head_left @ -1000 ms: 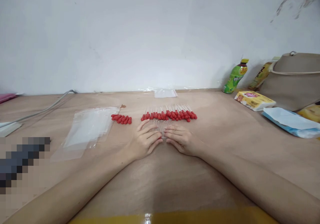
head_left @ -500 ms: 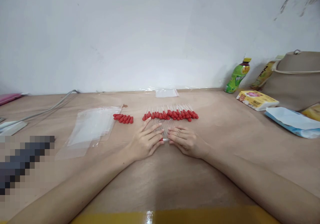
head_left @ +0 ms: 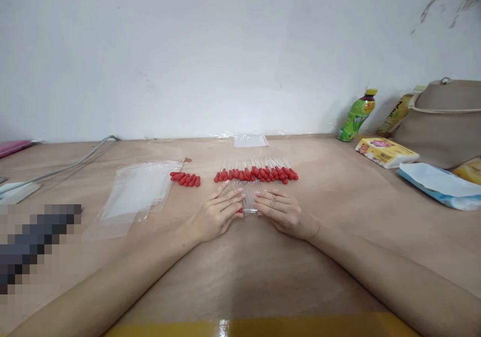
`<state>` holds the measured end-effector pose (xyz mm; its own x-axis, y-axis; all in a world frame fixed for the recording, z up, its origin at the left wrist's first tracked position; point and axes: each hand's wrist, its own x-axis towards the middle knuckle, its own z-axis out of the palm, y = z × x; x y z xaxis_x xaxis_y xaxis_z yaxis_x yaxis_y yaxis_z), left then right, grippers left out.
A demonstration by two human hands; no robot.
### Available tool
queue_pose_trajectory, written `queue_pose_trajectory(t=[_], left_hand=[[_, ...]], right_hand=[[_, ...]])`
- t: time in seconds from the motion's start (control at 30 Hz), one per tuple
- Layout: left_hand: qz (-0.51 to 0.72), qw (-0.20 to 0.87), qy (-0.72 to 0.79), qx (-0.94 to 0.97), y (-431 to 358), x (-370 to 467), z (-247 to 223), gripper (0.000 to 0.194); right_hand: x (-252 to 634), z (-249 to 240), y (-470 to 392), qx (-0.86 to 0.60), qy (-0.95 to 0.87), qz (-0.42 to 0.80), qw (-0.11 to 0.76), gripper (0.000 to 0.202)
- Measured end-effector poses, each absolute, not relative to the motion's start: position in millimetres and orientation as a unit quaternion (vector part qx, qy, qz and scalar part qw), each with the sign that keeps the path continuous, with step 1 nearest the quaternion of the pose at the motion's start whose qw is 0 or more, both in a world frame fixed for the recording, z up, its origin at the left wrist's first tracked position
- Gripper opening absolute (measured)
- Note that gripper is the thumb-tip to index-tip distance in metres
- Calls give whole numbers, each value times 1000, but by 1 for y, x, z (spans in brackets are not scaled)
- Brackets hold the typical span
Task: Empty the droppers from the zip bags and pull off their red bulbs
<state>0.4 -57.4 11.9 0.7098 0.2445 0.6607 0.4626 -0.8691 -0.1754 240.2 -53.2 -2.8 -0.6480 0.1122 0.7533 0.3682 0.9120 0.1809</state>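
In the middle of the table lie clear thin glass tubes (head_left: pixel 248 193), side by side between my hands. My left hand (head_left: pixel 220 212) is closed, with a red rubber bulb (head_left: pixel 240 210) showing at its fingertips. Across from it, my right hand (head_left: pixel 283 211) has its fingers bent round the right end of a glass tube (head_left: pixel 250 211) lying crosswise at the near edge; the thumb is mostly hidden. Just beyond, a row of droppers (head_left: pixel 259 173) points its red bulbs towards me. Loose red bulbs (head_left: pixel 186 179) form a small group at the left.
Left of the bulbs, clear plastic zip bags (head_left: pixel 131 192) lie stacked, and another small bag (head_left: pixel 250 140) lies near the wall. A grey cable (head_left: pixel 82 160) runs at far left. A green drink bottle (head_left: pixel 356 116), a tissue pack (head_left: pixel 387 152) and a beige bag (head_left: pixel 439 126) are at right.
The hands have moved slightly apart, the right one to the right and the left one a little left. More of the glass tubes shows between them.
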Motion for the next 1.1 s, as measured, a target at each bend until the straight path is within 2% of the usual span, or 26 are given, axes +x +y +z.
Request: queue_pose_trajectory(t=[0.2,0.4,0.53,0.7,0.8,0.93,1.1], left_hand=[[-349,182,-253,-884,-49,-26,15,11],[-397,141,-330,-845,-43,-25,17,18],[-386,105,-437,-805,-30,-36,23,29],[-419,78,-542,-724,-10,-66,48,28],[-422,38,-590,-688,-6,-89,67,36],[-364,15,-651,-666,-4,-115,80,37],[-290,16,-691,-662,2,-132,70,31]], right_hand=[[252,-2,-42,-313,-818,-87,476,23],[252,-15,-36,-426,-794,-89,425,24],[251,-15,-37,-434,-790,-67,427,25],[248,-12,-38,-454,-796,-27,399,20],[246,-13,-39,-441,-798,-29,409,19],[242,-14,-40,-413,-807,-42,420,19],[239,-13,-42,-388,-828,-46,402,17]])
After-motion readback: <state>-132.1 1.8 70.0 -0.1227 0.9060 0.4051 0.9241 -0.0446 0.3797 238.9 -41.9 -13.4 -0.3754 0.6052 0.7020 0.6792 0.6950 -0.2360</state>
